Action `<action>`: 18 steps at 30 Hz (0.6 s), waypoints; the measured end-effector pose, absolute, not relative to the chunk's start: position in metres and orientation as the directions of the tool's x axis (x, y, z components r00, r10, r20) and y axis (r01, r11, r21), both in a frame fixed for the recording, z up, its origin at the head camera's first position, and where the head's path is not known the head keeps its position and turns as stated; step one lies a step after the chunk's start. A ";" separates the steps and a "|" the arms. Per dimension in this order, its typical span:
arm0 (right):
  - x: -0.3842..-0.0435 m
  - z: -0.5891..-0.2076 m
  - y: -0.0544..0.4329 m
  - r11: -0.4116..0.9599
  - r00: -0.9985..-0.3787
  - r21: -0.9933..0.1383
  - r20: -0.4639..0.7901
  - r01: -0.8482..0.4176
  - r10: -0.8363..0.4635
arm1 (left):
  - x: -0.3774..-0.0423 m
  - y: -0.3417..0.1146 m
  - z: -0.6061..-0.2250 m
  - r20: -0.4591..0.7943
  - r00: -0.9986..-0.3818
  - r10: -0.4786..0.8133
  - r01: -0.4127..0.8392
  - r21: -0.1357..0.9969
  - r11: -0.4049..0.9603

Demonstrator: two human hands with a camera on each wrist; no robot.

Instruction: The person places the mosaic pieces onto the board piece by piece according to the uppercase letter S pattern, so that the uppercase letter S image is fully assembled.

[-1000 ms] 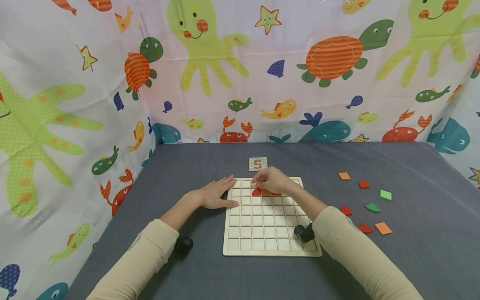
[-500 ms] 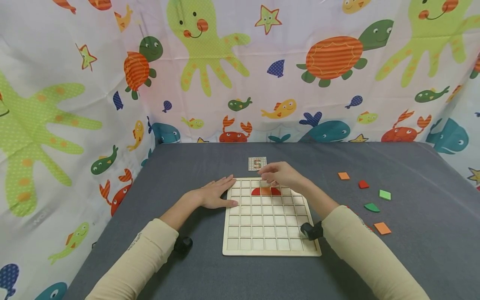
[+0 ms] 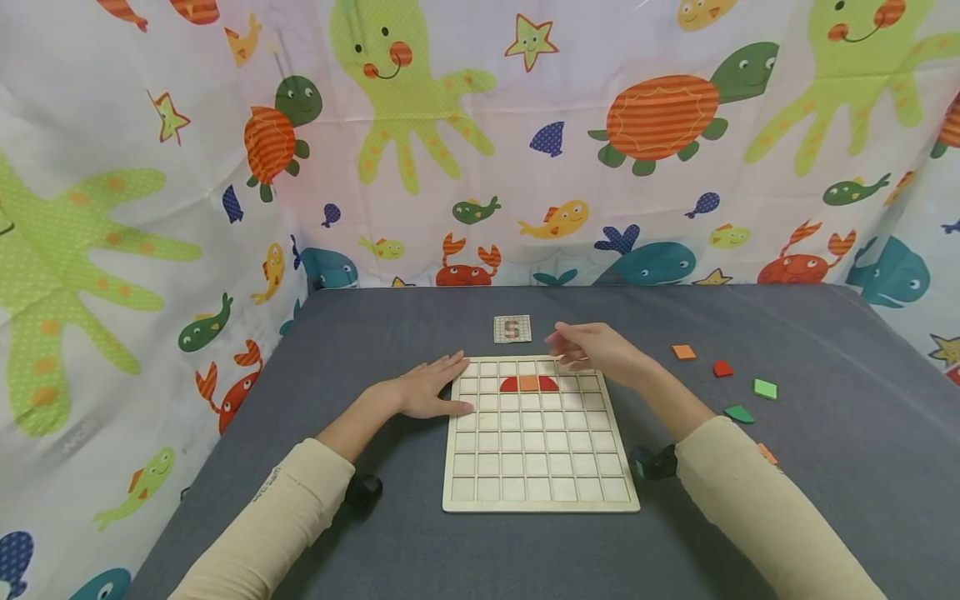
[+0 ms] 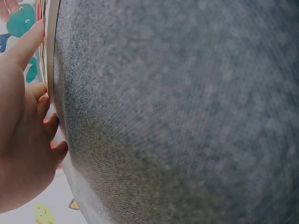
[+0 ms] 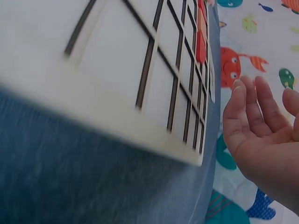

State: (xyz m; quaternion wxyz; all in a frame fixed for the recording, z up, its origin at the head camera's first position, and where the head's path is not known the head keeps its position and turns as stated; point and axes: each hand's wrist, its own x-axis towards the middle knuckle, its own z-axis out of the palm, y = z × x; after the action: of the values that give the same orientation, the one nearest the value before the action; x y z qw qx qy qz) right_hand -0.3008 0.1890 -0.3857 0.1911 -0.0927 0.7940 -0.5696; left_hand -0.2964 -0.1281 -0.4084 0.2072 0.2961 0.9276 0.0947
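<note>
A wooden grid board (image 3: 540,493) lies on the grey table. In its second row from the far edge sit a red rounded piece (image 3: 509,384), an orange square (image 3: 528,383) and another red rounded piece (image 3: 549,384), side by side. My left hand (image 3: 427,388) rests on the board's far left edge, fingers spread, thumb on the grid; the left wrist view shows its fingertips at the rim. Over the board's far right corner hovers my right hand (image 3: 600,350). In the right wrist view its relaxed fingers (image 5: 254,105) hold nothing.
Beyond the board lies a small pattern card (image 3: 512,329). To the right are scattered an orange square (image 3: 683,352), a red piece (image 3: 722,368), a green square (image 3: 766,389) and a green rounded piece (image 3: 739,414). The right sleeve (image 3: 750,492) partly covers another orange square (image 3: 767,454).
My right hand has lifted off the pieces in the second row and moved right, uncovering the orange square and right red piece. Its sleeve now hides red pieces on the table. The left hand stays put.
</note>
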 end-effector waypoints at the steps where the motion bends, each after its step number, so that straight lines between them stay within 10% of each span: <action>1: -0.301 -0.386 0.192 0.327 -0.912 -0.942 -0.200 0.078 -0.359 | -0.296 -0.128 -0.408 -0.328 -0.737 0.591 0.511 0.301 0.805; 18: -0.284 -0.384 0.259 0.255 -0.916 -0.952 -0.249 0.171 -0.313 | -0.296 -0.127 -0.408 -0.324 -0.734 0.597 0.519 0.299 0.801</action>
State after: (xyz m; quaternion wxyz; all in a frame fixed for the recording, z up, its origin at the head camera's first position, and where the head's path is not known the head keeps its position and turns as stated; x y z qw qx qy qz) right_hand -0.2844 0.2586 -0.3839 0.1990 -0.0463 0.7669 -0.6084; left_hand -0.2958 -0.1273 -0.4079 0.2056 0.3011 0.9263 0.0947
